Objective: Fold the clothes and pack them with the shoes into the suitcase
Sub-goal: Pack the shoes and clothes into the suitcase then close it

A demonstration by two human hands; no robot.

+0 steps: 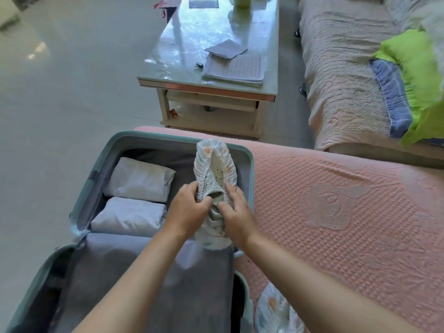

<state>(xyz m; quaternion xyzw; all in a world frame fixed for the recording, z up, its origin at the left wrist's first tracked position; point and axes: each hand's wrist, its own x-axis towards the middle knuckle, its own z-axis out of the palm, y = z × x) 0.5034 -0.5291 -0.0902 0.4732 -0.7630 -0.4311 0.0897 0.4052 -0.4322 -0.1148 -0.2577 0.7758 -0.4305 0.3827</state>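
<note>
The left hand (189,210) curls round the collar of a pale knit shoe (213,164) in a printed plastic cover, and the right hand (236,212) pinches its other side. They hold it over the open suitcase (168,134), at the right of its far half. Two folded clothes (139,179) lie at that half's left. A second covered shoe (271,311) lies just outside the suitcase's near right corner.

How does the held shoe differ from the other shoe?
The held shoe is above the suitcase, gripped by left hand and right hand; other shoe lies outside on the pink cover. Only held shoe shows knit top, other shoe just wrapping. Both have printed white wraps.
</note>
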